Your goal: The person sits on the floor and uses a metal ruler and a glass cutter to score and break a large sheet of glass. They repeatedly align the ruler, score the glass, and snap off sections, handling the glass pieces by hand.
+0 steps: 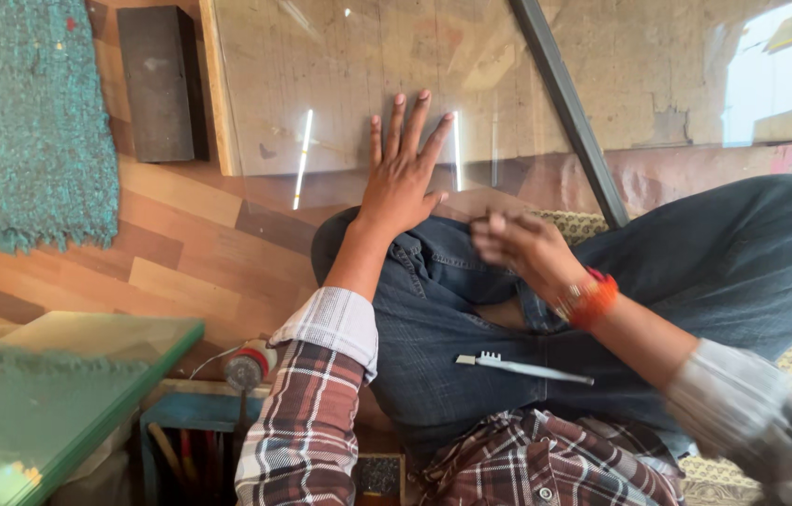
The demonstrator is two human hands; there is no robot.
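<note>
A person in a plaid shirt and blue jeans sits on the wood-patterned floor (180, 253), pressing the left hand (403, 173) flat, fingers spread, against a large clear glass sheet (471, 84) that rests across the lap. The right hand (523, 245), blurred by motion, is loosely curled over the jeans near the sheet's lower edge; whether it grips anything cannot be told. An orange thread band (593, 300) circles that wrist. A slim glass cutter (523, 367) with a notched head lies on the thigh, apart from both hands. A dark metal bar (569, 112) slants behind the glass, its upper end cut off by the frame. At left lie a teal woven rug (26, 122) and a dark rectangular block (157, 84). A green-edged glass pane (68, 394) fills the lower-left corner, partly out of frame, beside a small red-capped bottle (251, 364).
</note>
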